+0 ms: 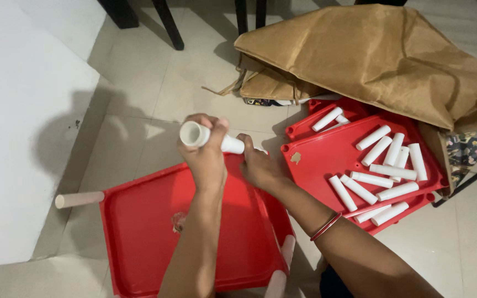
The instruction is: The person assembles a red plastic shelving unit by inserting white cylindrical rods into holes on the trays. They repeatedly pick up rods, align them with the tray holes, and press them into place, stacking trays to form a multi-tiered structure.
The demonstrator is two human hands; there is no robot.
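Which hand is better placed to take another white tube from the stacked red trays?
Right hand, probably: it sits nearer the stacked trays and merely rests at the held tube end, while the left hand grips it.

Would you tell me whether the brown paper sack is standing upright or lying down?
Lying down: the sack slumps flat over red trays.

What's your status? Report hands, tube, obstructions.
Left hand gripping white tube. Right hand at its far end. Both over the red tray. Nothing blocking.
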